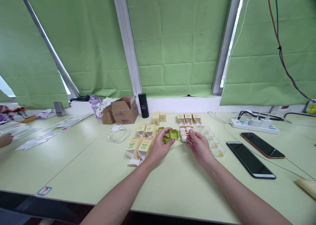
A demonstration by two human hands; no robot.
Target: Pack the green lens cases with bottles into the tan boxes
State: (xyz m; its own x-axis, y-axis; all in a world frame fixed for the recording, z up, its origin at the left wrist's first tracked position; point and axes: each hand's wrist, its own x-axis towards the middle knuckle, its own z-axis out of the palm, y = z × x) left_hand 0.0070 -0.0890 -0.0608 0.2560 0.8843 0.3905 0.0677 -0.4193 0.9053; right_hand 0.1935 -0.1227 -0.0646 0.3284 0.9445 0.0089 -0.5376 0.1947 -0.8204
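Note:
My left hand (161,145) grips a small green square cup (174,134) between thumb and fingers, its hollow side facing me. More green pieces (161,129) sit just behind those fingers, partly covered. Close by on the right, my right hand (199,144) is closed in a pinch on a small pale-yellow piece (187,133), too small to name. Beneath and behind that pinch lie several whitish blocks (183,138). Clear plastic cups with yellow bits inside (218,150) stand beside my right hand. Open cream boxes with green windows (146,146) lie left of my left hand.
Further back are more cream boxes (188,119), a black bottle (143,105) and a cardboard box (125,110). Two phones (250,160) and a power strip (254,126) with cables lie at right. A white charger (118,128) rests at left; another person's hand (6,139) shows far left.

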